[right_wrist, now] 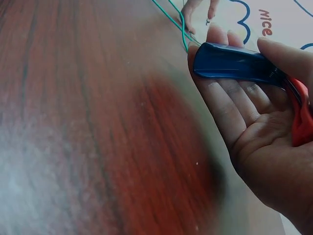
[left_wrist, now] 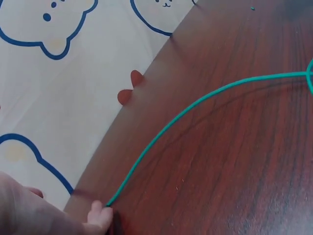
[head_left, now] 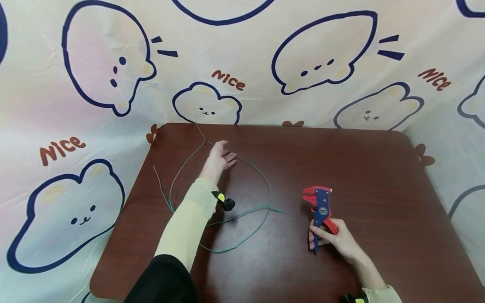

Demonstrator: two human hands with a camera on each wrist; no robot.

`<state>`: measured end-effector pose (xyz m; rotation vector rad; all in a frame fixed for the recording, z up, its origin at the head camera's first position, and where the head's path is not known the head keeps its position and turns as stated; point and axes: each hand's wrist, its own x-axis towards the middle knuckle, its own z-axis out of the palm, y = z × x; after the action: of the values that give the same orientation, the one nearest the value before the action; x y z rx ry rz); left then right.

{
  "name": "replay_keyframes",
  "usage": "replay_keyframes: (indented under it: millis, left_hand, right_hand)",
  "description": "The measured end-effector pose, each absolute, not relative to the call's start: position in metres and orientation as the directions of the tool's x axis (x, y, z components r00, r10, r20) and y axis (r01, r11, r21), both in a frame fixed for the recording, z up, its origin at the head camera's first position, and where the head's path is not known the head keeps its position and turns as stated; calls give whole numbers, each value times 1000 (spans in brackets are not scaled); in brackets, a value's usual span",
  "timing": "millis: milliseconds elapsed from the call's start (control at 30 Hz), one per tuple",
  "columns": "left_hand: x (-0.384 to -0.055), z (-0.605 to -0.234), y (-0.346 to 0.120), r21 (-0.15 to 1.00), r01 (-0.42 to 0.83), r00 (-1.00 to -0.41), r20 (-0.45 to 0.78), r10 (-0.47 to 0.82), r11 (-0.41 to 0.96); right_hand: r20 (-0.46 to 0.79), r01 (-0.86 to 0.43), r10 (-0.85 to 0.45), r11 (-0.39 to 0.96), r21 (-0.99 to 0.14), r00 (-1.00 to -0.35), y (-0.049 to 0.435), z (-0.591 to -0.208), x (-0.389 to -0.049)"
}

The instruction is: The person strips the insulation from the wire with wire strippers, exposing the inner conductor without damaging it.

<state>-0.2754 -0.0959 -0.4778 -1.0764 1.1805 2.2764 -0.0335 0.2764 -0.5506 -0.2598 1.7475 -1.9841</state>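
Observation:
My left hand [head_left: 220, 160] is over the far left part of the table, its fingers spread apart above a green wire [head_left: 270, 189]. In the left wrist view the wire [left_wrist: 195, 103] runs up to the fingertips [left_wrist: 100, 215]; whether they touch it is unclear. The wire lies in loose loops, partly hidden under the left forearm. On the right, my right hand [head_left: 337, 240] holds a red and blue wire stripper [head_left: 322, 206] by its handles, its head pointing away from me. In the right wrist view the blue handle [right_wrist: 234, 61] lies across the fingers, under the thumb.
The brown wooden table [head_left: 363, 164] has rounded corners. A pale cloth [head_left: 257, 50] with cartoon bears hangs behind it and at its sides. One wire end reaches the table's far edge. A tiny green scrap [left_wrist: 252, 8] lies on the tabletop.

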Motion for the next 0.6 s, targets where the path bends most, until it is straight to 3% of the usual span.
replay_keyframes:
  millis: [267,433,600]
  left_hand:
    - [-259,-471,-81,489,-704,-611,-787,88,-515]
    - [-254,-474,-77,573,-701,-643,-765,29,-425]
    - [-257,-472,-80,589,-669,-662,-749,3,-454]
  right_hand:
    - [-166,224,-470,-69,-972,-867,277,-553,-32]
    - [-151,214,-482,-78,-974,-863,276,-554,-34]
    - [-148,216,-486,-87,-973,-861,275,-556,-34]
